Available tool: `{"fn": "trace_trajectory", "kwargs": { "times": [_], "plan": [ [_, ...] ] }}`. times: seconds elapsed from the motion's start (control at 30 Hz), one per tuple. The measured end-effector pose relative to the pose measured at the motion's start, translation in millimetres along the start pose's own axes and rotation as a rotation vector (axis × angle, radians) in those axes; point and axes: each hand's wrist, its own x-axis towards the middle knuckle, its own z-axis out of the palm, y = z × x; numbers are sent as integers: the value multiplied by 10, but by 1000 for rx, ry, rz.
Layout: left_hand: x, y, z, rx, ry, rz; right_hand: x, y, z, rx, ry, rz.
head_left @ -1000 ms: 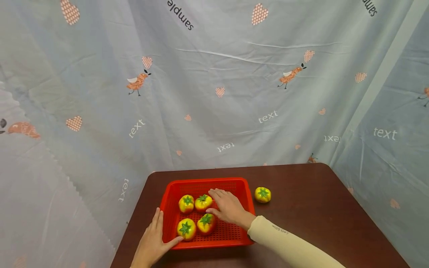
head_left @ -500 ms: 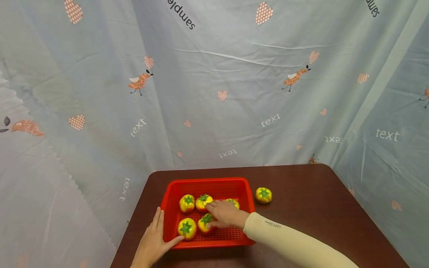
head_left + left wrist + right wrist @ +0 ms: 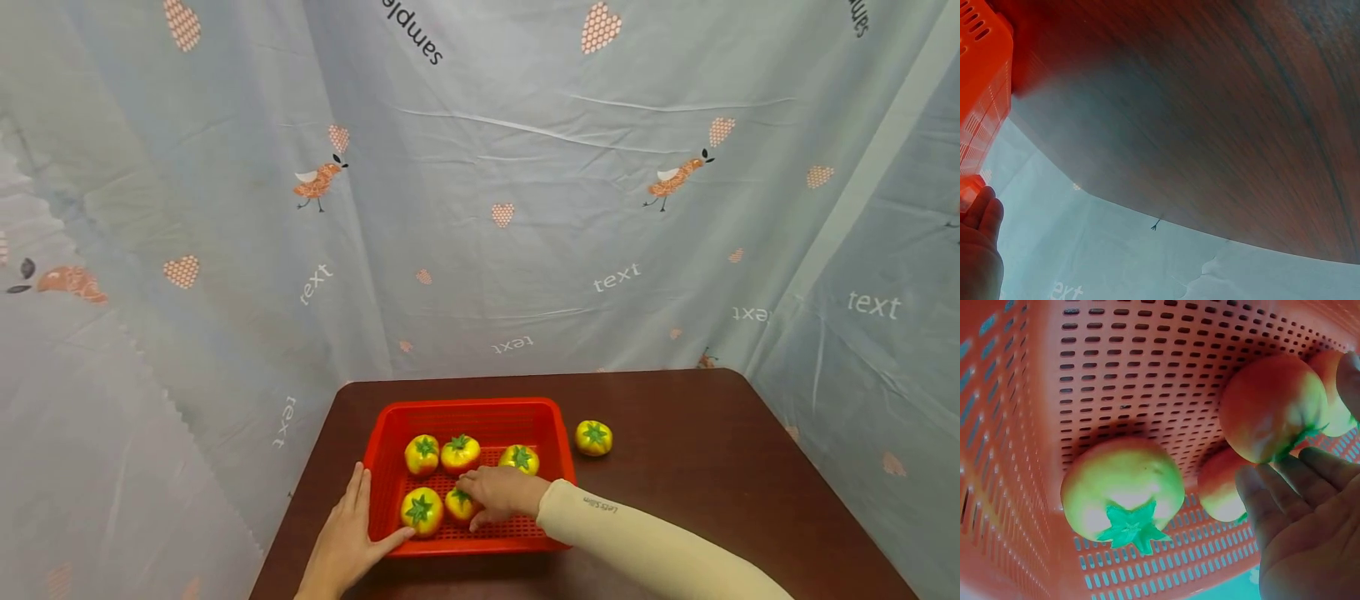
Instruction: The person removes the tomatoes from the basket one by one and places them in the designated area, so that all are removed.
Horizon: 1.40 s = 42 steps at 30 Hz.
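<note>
A red perforated plastic basket (image 3: 480,547) holds several persimmons, yellow and red with green leafy tops. My left hand (image 3: 343,533) rests against its left side, fingers straight and thumb at the near rim; in the left wrist view, fingertips (image 3: 988,212) show beside the basket wall. My right hand (image 3: 501,492) reaches inside, fingers and thumb spread at the front middle persimmon (image 3: 459,507), partly covering it. In the right wrist view, the extended fingers (image 3: 1297,487) lie right by that persimmon (image 3: 1269,406). Another persimmon (image 3: 519,459) sits behind the right hand, at the basket's right.
One more persimmon (image 3: 594,438) lies on the dark brown table (image 3: 697,483), right of the basket. A grey-blue curtain (image 3: 450,167) with printed birds and hearts hangs around the table's back and sides.
My right hand has moved left and nearer, from the basket's right part to the front middle persimmon, uncovering the persimmon at the right. The left hand has stayed at the basket's side.
</note>
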Motion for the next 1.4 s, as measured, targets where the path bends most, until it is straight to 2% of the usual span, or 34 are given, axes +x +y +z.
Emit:
{"fn": "trace_trajectory", "kwargs": {
  "times": [0.23, 0.33, 0.5, 0.73, 1.17, 1.4],
  "plan": [
    [16, 10, 5, 0, 0, -6, 63, 21, 10, -36, 22, 55],
    [22, 25, 4, 5, -7, -13, 107, 45, 27, -30, 6, 86],
    [33, 49, 1, -2, 24, 16, 147, 85, 95, -7, 0, 110],
    [50, 48, -20, 4, 66, 47, 169, 88, 108, 8, 42, 93],
    [22, 13, 1, 1, 27, 17, 151, 59, 114, 47, 30, 82],
    [2, 0, 8, -7, 22, 8, 99, 122, 35, 60, 70, 62]
  ]
}}
